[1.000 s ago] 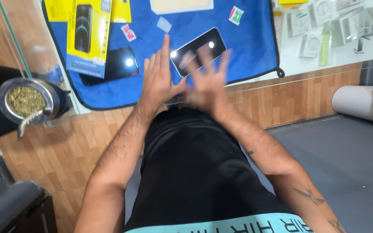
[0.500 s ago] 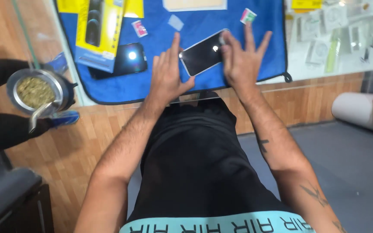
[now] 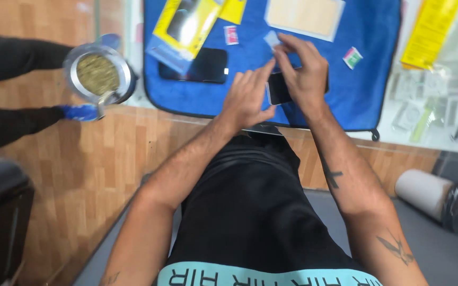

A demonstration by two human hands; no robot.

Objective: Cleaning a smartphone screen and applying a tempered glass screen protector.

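Lap: I see black shorts (image 3: 250, 212) with a pale turquoise band at the bottom edge, nearest to me.
Left hand (image 3: 247, 98): fingers spread and loose, clenched on nothing, its fingertips at the left edge of a dark smartphone (image 3: 278, 89).
Right hand (image 3: 304, 71): curved over the phone from 12 o'clock, fingers bent onto it; whether it truly grips the phone I cannot tell.
Smartphone: on the blue mat (image 3: 367, 90), near its front edge, mostly covered by my right hand.
Second phone (image 3: 200, 66): dark, flat on the mat at 9 o'clock from the hands, apart from them.
Yellow package (image 3: 186, 26): at 11 o'clock, overlapping that phone's far edge.
Beige sheet (image 3: 306, 16): at 12 o'clock, far side of the mat.
Metal cup (image 3: 97, 74): at 9 o'clock, off the mat, filled with green herb, beside another person's black sleeve (image 3: 11, 53).
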